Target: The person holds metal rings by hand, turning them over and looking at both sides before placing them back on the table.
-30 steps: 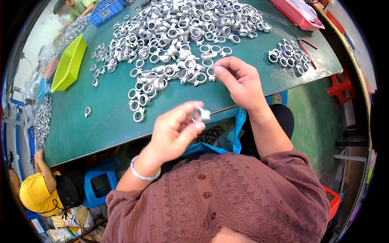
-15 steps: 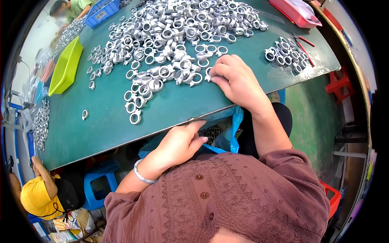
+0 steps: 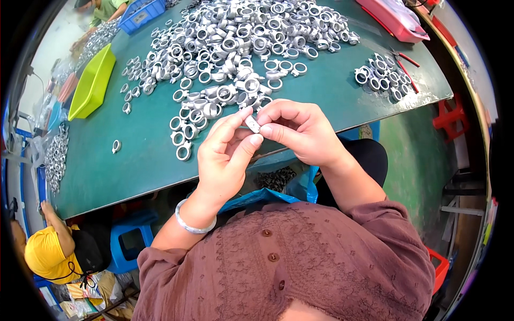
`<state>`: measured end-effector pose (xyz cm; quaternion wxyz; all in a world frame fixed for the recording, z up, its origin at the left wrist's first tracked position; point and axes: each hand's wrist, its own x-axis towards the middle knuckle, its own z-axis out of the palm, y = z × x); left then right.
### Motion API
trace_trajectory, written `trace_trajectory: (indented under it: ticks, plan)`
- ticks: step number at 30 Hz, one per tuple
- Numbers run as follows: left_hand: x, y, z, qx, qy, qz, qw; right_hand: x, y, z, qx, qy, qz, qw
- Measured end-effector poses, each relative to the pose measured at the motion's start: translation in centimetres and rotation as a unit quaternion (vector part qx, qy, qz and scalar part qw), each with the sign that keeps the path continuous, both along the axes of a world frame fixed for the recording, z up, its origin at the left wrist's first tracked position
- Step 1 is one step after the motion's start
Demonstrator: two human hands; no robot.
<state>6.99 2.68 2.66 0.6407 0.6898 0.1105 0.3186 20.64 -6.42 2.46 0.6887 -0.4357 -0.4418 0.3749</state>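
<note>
1 silver ring (image 3: 252, 124) pinched between left fingers (image 3: 231, 124) and right fingers (image 3: 284, 135).

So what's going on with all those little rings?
Someone's left hand and right hand hold one small silver-grey metallic ring at their fingertips, over the green tabletop. A big heap of similar rings lies beyond the hands. A smaller ring pile lies off right, beside pliers with red handles.

The green table (image 3: 150, 123) holds a big heap of silver rings (image 3: 241, 44), a small pile (image 3: 383, 71) beside red-handled pliers (image 3: 409, 59), one lone ring (image 3: 119, 145), a lime tub (image 3: 95, 81), a blue tub (image 3: 142, 17) and a pink tub (image 3: 400, 29)
</note>
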Motion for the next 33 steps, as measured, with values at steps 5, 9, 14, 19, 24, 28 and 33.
trace_trajectory:
  ticks: [5, 9, 14, 19, 24, 28, 33]
  plan:
    - [-0.24, 0.34, -0.39, 0.037, 0.022, 0.014, 0.999, 0.15, -0.24, 0.14, -0.026, 0.006, 0.03, 0.999]
    - [-0.17, -0.04, -0.25, 0.044, 0.021, 0.033, 0.998, -0.09, -0.36, 0.52, -0.039, 0.02, 0.048, 0.998]
    - [-0.15, 0.19, -0.74, 0.159, 0.021, 0.092, 0.983, 0.25, -0.7, 0.59, -0.053, -0.048, 0.045, 0.996]
    - [-0.27, 0.2, -0.63, 0.188, 0.027, 0.104, 0.976, 0.21, -0.68, 0.48, -0.036, -0.067, 0.036, 0.996]
    - [-0.18, 0.31, -0.4, 0.227, 0.016, 0.116, 0.967, 0.29, -0.76, 0.57, -0.04, -0.065, 0.036, 0.996]
    - [-0.12, 0.34, -0.33, 0.242, 0.009, 0.12, 0.963, 0.3, -0.8, 0.63, -0.049, -0.061, 0.034, 0.996]
    - [-0.25, 0.28, -0.35, 0.234, 0.017, 0.124, 0.964, 0.36, -0.72, 0.58, -0.051, -0.053, 0.034, 0.997]
